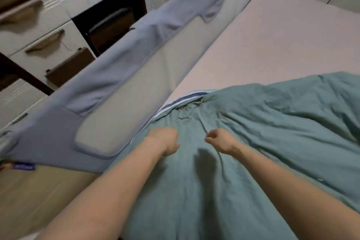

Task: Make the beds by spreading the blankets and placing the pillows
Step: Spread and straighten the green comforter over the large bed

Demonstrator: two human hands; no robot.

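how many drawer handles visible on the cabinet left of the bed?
3. Top handle near the frame's upper left, middle handle below it, dark bottom handle lowest, nearest the bed rail. More may be hidden behind the rail.

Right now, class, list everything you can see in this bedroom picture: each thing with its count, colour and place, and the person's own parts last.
blanket: one, green, bunched over the near end of the bed.
striped edge: one, blue and white, peeking out at the blanket's far left rim.
mattress sheet: one, pale pink, bare across the far part of the bed.
bed guard rail: one, grey-blue frame with beige mesh panels, along the bed's left side.
drawers: several, white with brown handles, beyond the rail at left.
left hand: one, fingers curled into the blanket.
right hand: one, pinching a blanket fold.
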